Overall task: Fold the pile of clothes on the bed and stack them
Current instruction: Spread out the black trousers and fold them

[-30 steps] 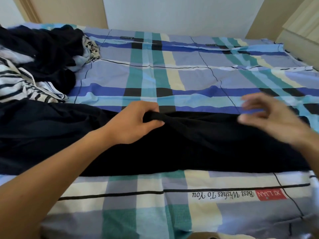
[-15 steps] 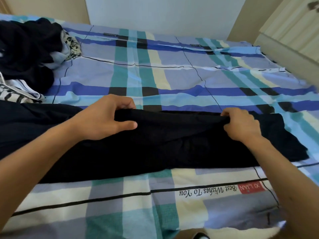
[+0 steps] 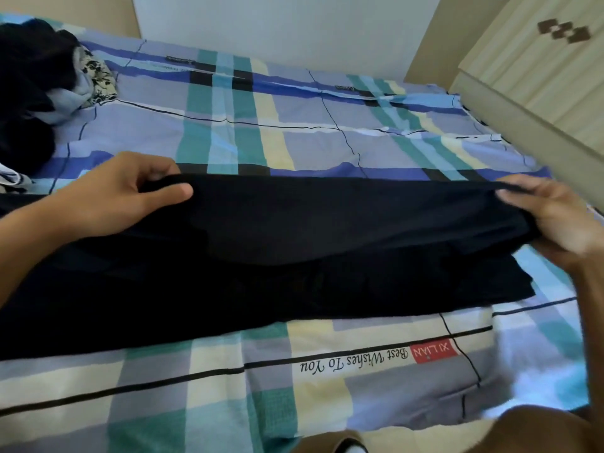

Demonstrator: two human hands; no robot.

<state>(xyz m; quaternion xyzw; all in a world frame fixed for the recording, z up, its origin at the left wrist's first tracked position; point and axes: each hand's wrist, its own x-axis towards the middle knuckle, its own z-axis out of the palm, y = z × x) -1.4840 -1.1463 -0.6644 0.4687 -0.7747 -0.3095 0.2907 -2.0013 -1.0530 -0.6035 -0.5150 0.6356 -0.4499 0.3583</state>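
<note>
- The long black fabric garment (image 3: 294, 256), spread along the checked bed sheet's (image 3: 294, 132) near edge, is pinched at its far edge by the left hand (image 3: 121, 194) and right hand (image 3: 555, 217).
- That edge is raised, seemingly for folding towards the near edge.

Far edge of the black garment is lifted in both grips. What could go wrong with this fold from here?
1. The right grip pinches the black garment only at its edge, so the cloth may slip and the fold land crooked.
2. The garment runs past the left grip and out of view; that unheld part may bunch.
3. The unfolded pile lies near at far left and could catch a dragged end.
</note>
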